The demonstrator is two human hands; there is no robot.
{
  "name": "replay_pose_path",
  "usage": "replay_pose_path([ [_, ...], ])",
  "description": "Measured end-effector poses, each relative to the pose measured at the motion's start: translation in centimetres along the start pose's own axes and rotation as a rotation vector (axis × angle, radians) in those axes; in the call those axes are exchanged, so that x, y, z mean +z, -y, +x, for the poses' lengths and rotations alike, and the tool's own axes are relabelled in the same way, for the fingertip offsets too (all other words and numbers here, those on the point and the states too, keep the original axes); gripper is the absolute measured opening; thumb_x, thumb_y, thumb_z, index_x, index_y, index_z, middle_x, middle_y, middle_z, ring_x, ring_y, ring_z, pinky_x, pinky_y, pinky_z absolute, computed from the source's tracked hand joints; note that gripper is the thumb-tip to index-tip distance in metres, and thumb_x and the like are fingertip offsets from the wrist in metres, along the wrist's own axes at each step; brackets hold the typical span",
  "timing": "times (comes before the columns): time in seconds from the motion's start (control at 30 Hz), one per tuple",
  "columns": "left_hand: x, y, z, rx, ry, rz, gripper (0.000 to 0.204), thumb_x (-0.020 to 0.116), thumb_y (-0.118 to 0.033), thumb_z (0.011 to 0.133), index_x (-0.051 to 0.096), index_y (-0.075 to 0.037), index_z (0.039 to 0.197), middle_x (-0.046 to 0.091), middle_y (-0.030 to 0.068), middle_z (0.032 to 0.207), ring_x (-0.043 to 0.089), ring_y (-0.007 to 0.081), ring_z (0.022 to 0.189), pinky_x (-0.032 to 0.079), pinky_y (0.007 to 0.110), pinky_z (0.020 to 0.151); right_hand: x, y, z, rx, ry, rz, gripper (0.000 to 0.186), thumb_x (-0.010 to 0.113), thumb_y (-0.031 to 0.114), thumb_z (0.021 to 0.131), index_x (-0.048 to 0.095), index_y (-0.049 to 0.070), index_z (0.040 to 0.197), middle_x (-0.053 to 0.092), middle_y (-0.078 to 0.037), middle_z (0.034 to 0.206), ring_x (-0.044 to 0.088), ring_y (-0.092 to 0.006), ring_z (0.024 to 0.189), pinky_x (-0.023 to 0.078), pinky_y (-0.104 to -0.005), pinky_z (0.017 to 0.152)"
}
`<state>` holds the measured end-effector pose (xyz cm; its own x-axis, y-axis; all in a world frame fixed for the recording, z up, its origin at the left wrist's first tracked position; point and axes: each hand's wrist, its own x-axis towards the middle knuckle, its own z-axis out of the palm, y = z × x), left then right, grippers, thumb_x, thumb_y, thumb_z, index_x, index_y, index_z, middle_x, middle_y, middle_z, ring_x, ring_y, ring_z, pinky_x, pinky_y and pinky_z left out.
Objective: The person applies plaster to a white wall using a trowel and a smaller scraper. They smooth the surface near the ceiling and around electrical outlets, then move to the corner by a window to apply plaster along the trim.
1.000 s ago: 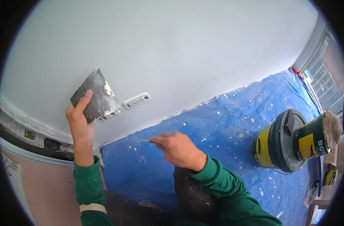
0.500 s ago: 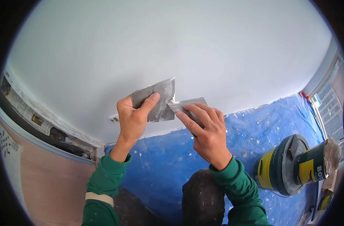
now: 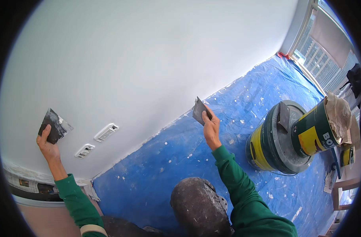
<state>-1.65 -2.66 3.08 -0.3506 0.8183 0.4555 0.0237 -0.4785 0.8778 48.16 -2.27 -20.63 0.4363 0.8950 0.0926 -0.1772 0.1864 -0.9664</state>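
1. At the left, before the white wall (image 3: 149, 63): left hand (image 3: 49, 148) gripping a dark scraper (image 3: 52, 126) smeared with white paste (image 3: 64, 126); wall contact cannot be told. Loose paste could drop.
2. Rightward: two wall fittings (image 3: 106, 132); stray smears could clog them.
3. Further right: right hand (image 3: 212, 128) pinching a grey blade (image 3: 200, 112) above blue sheeting (image 3: 149, 177); a careless corner could nick the wall.
4. Far right: small tub (image 3: 311, 128) atop a large bucket (image 3: 256, 152); a knock could topple it.
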Motion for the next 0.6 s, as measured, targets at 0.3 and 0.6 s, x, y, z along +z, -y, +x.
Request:
replay_pose_path([
  [0.3, -6.2, 4.4, 2.3, -0.123, 0.039, -0.222, 0.030, 0.065, -0.011, 0.079, 0.062, 0.001, 0.106, 0.064, 0.0093, 0.106, 0.060, 0.0226, 0.099, 0.045, 0.037, 0.090, -0.6, -7.6, 7.7, -0.005, -0.300, -0.103, 0.031, 0.050, 0.013, 0.095, 0.060, 0.006, 0.124, 0.064, -0.012, 0.115, 0.059, -0.0208, 0.103, 0.045, -0.0315, 0.089],
  [0.6, -7.7, 4.5, 2.9, -0.082, 0.000, -0.238, 0.042, 0.063, -0.012, 0.081, 0.055, 0.003, 0.120, 0.060, 0.0115, 0.117, 0.056, 0.0258, 0.109, 0.041, 0.042, 0.097, 3.4, -11.7, 12.0, -0.056, -0.436, -0.112, 0.038, 0.046, 0.011, 0.097, 0.050, 0.007, 0.134, 0.055, -0.013, 0.123, 0.052, -0.0251, 0.113, 0.041, -0.0331, 0.096],
])
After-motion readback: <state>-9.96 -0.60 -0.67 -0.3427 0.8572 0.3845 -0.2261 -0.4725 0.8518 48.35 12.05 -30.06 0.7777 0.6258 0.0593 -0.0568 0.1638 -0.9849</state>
